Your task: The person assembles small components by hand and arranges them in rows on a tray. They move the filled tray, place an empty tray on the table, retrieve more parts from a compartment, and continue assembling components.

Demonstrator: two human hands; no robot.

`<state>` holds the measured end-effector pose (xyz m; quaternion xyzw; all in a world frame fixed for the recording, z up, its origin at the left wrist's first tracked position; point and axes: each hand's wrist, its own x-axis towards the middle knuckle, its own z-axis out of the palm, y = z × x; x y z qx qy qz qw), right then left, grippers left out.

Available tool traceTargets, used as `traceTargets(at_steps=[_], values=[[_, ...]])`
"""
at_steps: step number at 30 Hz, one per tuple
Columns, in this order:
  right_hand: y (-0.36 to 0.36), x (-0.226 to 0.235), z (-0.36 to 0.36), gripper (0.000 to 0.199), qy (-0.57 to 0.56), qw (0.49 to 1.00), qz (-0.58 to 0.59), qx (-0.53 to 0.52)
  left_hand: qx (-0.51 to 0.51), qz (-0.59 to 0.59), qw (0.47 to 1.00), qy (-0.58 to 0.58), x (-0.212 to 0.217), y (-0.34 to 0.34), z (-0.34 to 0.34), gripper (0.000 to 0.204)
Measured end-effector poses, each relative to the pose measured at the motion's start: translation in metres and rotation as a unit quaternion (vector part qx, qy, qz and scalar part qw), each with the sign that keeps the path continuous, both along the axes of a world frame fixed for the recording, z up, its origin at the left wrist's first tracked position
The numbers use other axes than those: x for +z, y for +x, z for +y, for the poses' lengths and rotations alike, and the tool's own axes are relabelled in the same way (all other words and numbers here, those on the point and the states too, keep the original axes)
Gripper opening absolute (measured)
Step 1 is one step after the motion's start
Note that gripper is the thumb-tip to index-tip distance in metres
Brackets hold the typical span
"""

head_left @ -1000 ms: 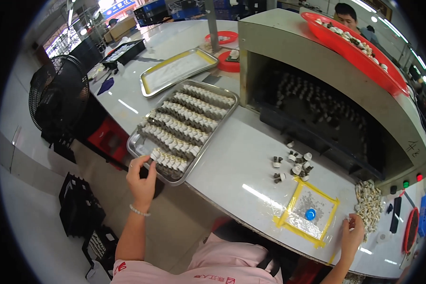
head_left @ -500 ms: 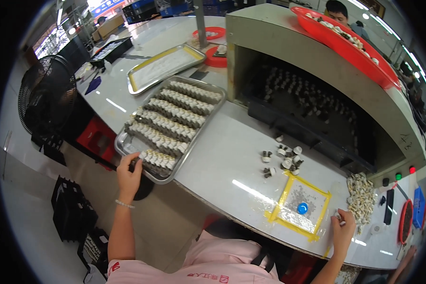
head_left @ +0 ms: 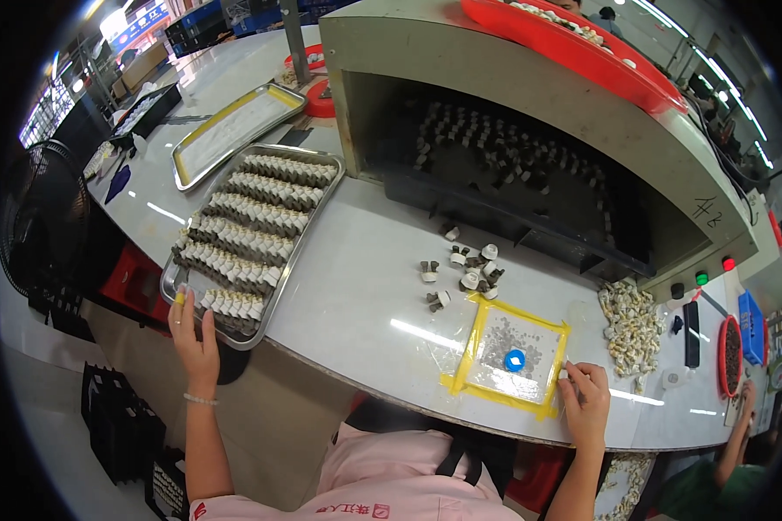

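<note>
My left hand [head_left: 195, 349] is beside the near corner of a metal tray [head_left: 278, 300], thumb and forefinger apart, with nothing seen between them. Rows of small white-and-dark parts [head_left: 239, 213] stand packed in that tray, with a shorter row at its near end. Over the right edge of a yellow-taped square [head_left: 554, 340], my right hand [head_left: 587, 401] is closed in a pinch. A tiny pale thing shows at its fingertips, too small to name. A blue round piece [head_left: 514, 360] with a white spot sits inside the square among grey marks.
Several loose white-and-dark parts [head_left: 471, 278] lie beyond the square. A heap of small off-white pieces [head_left: 630, 326] is to its right. Behind stands an open-fronted metal housing [head_left: 356, 39] holding a black bin [head_left: 513, 230]. Another person's hand [head_left: 747, 401] is at far right.
The view has swung to the right. My left fingers have spread from their bent grasp at the tray's near row. My right hand has come closer to the taped square, still pinched.
</note>
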<state>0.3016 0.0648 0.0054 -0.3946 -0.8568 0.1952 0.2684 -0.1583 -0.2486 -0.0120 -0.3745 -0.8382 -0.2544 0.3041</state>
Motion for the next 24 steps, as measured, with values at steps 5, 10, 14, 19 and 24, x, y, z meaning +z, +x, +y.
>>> traceTargets(at_steps=[5, 10, 14, 19, 24], values=[[0.003, 0.003, -0.001, 0.027, 0.004, 1.0, -0.021, 0.008, -0.195, -0.056, 0.979, 0.019, 0.019, 0.084, 0.086, 0.04], [-0.022, 0.019, -0.003, 0.025, -0.001, 1.0, 0.007, 0.022, -0.405, -0.163, 0.899, -0.039, 0.026, 0.147, 0.193, 0.04], [-0.05, 0.024, 0.001, 0.023, 0.006, 0.995, 0.019, 0.097, -0.403, -0.116, 0.895, -0.152, 0.003, 0.143, 0.224, 0.032], [-0.066, 0.026, 0.006, 0.018, 0.047, 0.987, -0.008, 0.155, -0.405, -0.142, 0.893, -0.137, 0.009, 0.146, 0.224, 0.023], [-0.067, 0.025, 0.007, 0.015, 0.071, 0.978, -0.08, 0.177, -0.412, -0.559, 0.719, -0.034, 0.022, 0.167, 0.202, 0.016]])
